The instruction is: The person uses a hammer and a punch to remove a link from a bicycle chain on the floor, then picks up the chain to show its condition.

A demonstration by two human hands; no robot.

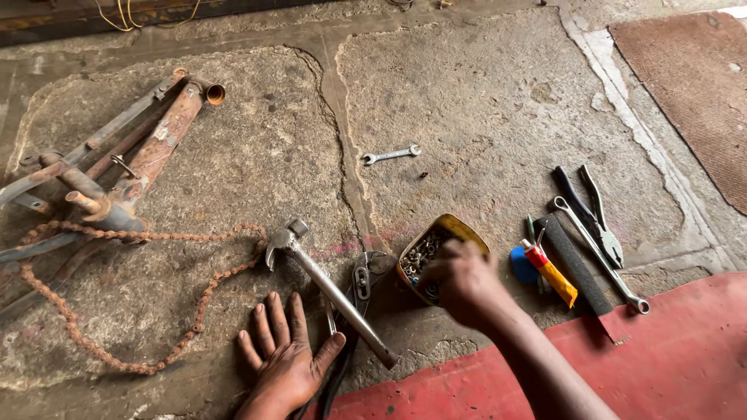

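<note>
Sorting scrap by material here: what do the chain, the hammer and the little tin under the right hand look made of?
Chain: steel, orange-brown with rust. Hammer: all metal, dull grey sheen on head and shaft. Tin: thin sheet metal, likely, yellow-coated; right hand reaches in.

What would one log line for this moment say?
left hand: flat on floor by hammer | right hand: fingers in tin of nuts | pliers: beside tin

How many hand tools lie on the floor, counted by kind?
Hammer: 1
Spanners: 2
Pliers: 2
File: 1
Total: 6
</note>
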